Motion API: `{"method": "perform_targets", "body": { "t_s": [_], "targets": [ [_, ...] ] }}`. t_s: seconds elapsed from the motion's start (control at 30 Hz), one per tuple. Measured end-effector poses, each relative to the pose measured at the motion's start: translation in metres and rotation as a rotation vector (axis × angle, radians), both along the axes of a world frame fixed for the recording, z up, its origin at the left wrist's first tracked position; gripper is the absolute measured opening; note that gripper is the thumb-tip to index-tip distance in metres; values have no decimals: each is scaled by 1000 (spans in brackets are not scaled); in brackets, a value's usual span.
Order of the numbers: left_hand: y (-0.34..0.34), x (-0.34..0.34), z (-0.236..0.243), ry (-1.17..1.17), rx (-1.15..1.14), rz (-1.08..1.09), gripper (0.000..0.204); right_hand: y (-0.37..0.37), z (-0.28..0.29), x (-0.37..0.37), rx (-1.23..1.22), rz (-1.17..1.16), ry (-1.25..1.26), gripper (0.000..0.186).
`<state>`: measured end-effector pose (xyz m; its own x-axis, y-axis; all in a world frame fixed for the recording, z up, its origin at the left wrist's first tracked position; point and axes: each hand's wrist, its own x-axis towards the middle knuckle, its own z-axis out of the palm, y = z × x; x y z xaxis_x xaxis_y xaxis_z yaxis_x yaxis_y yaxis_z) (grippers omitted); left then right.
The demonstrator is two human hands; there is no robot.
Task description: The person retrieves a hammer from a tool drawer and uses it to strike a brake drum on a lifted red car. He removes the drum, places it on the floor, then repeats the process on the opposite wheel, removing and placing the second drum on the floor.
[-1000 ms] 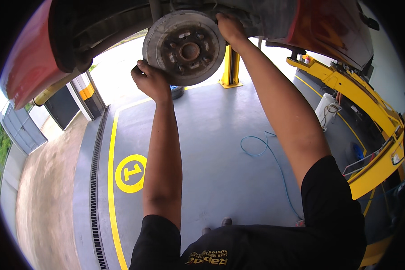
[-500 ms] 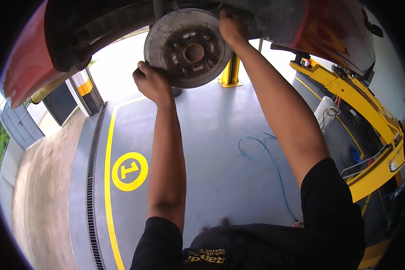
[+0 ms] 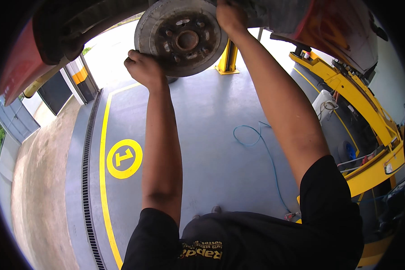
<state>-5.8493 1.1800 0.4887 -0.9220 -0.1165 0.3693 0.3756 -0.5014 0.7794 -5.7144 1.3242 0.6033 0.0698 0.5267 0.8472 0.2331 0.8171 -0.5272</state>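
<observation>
A worn brake disc [image 3: 181, 61], with a rusty centre and wheel studs around its hub, faces me at the top of the view under the raised red car. My left hand [image 3: 144, 68] grips its lower left edge, the thumb along the rim and the other fingers mostly hidden behind. Up at the disc's upper right edge, my right hand [image 3: 232, 19] is closed around the rim, its fingertips out of sight. Both arms are stretched upward.
Red car bodywork [image 3: 20, 63] overhangs at left, with a red panel [image 3: 333, 31] at right. A yellow lift arm [image 3: 342, 85] and a yellow post base [image 3: 228, 65] stand beyond. A teal hose [image 3: 270, 157] lies on the grey floor, and a drain grate [image 3: 87, 162] runs along the left.
The whole view has shifted, so the disc and floor markings sit higher and slightly further left. Both hands keep their places on the disc's edge.
</observation>
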Motion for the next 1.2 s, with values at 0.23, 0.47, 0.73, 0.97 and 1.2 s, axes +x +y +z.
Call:
{"method": "perform_targets", "body": {
  "t_s": [0.23,0.47,0.73,0.97,1.2],
  "targets": [
    [3,-9,-5,1,-25,-47,51,1,5,1,-119,90,-146,54],
    [-13,8,2,25,-8,-112,52,27,2,-3,-106,51,-192,55],
    [-17,10,-5,114,-11,-166,76,13,-55,12,-55,280,104,59],
    [-17,0,1,82,-16,-239,75,0,-49,3,-647,312,250,64],
    [-26,-4,4,83,-17,-368,69,-2,-39,8,-527,270,35,47]
  ]
}}
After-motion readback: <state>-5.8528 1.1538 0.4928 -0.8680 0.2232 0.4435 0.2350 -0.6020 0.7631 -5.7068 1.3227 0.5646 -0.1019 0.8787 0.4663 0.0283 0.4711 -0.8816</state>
